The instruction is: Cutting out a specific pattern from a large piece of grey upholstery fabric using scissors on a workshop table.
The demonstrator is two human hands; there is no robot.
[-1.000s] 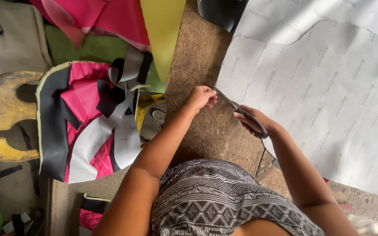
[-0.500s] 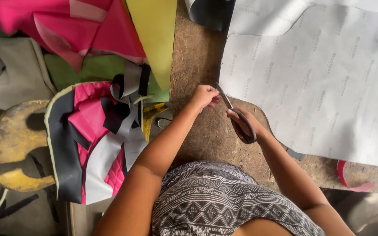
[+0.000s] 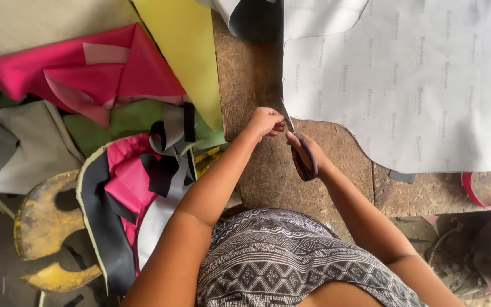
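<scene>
while the right hand point(image 3: 305, 153) grips scissors point(image 3: 295, 142), the left hand point(image 3: 265, 121) pinches the near corner of a white sheet point(image 3: 404, 85).
the sheet lies ahead and to the right of both hands on a brown board point(image 3: 257, 170), its straight left edge running away from the body; the blades point up along that edge, long axis nearly in line with it, tips at the corner. the right hand is closed through the handles, and how far apart the blades stand cannot be told. the left hand is curled, fingertips pressed together on the sheet's edge just beside the blades; it is the nearer one to the corner. bare board lies left of the edge and toward the body, while pink and yellow sheets point(image 3: 194, 57) and scraps point(image 3: 143, 187) crowd further left.
</scene>
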